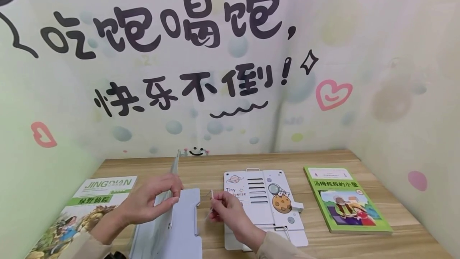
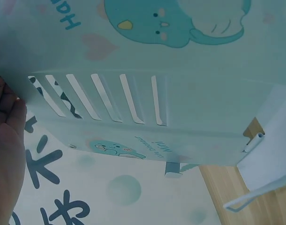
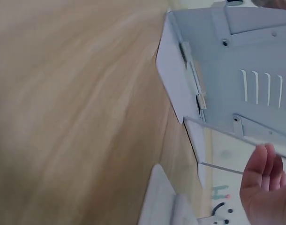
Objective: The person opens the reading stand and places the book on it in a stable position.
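Note:
A pale folding book stand stands partly opened, its base plate (image 1: 187,219) on the table and its panel (image 2: 204,108) raised. That panel carries a teal dinosaur print and a row of slots, seen in the left wrist view. My left hand (image 1: 152,197) holds the raised panel by its edge, thumb and fingers curled there. Between the fingertips of my right hand (image 1: 231,213) is the stand's wire support (image 3: 227,134), swung out from the panel's back. In the right wrist view the plain back (image 3: 260,61) shows, with metal strips and slots.
A white book stand (image 1: 258,221) with a space print lies flat, right of centre, partly behind my right hand. Farther right lies a green-edged book (image 1: 325,207). Another book (image 1: 97,187) lies at the left, partly covered by my left forearm. A printed backdrop (image 1: 248,131) rises behind the table.

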{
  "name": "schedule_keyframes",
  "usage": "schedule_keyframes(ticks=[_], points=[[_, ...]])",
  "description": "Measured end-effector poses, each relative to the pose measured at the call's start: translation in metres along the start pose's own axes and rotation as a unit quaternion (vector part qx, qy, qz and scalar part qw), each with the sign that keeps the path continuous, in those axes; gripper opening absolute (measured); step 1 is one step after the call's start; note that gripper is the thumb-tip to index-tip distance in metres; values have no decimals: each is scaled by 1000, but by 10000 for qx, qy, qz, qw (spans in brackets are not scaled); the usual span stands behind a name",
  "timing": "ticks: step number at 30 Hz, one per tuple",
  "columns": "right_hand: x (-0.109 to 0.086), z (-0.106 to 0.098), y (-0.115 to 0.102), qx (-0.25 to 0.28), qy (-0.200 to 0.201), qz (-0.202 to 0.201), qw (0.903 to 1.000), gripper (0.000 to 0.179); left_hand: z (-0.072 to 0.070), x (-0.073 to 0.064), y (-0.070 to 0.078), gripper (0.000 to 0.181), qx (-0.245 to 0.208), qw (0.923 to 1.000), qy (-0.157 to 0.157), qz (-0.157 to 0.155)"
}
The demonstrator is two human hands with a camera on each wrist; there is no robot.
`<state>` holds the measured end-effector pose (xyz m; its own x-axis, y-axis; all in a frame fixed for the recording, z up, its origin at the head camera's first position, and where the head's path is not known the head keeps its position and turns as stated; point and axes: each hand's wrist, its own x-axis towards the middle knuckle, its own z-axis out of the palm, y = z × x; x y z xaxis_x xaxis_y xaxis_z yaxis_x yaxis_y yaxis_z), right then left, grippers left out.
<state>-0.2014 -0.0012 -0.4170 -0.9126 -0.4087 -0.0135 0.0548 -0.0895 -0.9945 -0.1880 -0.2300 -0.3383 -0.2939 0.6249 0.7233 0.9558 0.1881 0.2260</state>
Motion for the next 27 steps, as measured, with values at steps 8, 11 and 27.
schedule_keyframes(ticks=[8,11,27], points=[[1,10,4,-1278,-1320,-555,9814,12,2,1,1,29,18,9999,-117,-8],[3,13,8,-1829,-1409,-538,9715,6,2,0,1,30,1,9999,-123,-40],[12,26,14,-2487,-1438,-134,9577,9,-1,-2,2,34,-51,9997,-70,-235]])
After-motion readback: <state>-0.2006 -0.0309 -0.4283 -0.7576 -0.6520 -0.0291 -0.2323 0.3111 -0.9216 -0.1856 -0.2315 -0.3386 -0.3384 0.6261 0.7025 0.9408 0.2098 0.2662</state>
